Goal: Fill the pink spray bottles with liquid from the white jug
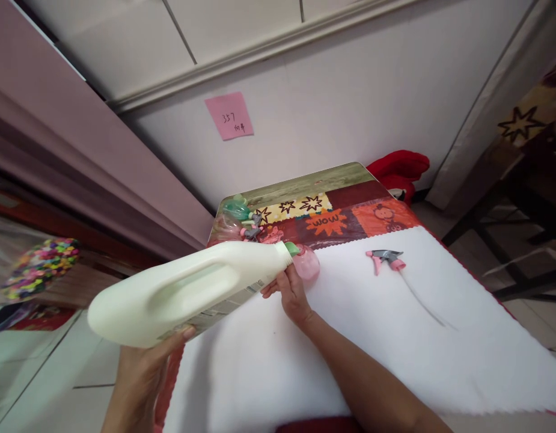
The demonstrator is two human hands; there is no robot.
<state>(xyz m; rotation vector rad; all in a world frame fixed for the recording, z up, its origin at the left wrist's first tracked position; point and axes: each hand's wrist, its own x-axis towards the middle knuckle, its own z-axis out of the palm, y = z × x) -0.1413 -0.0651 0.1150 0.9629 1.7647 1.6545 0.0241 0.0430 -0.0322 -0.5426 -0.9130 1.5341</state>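
A large pale-green plastic detergent jug (137,294) lies tilted nearly on its side in the air, its neck towards the middle of the view. My left hand (154,361) grips it from below near its base. At the neck, my right hand (294,296) has its fingers curled against the underside. The jug's green spout (292,248) is at the top of a small pink translucent bottle (307,264), which stands on the white cloth. Whether liquid is flowing cannot be made out. A grey and pink spray head (386,258) with a thin tube lies to the right.
A green spray bottle (237,208) and another pink spray bottle (228,230) lie at the table's far left corner. White cloth (395,343) covers much of the patterned table. Behind is a wall with a pink note (229,116). A bag of colourful pieces (41,267) hangs left.
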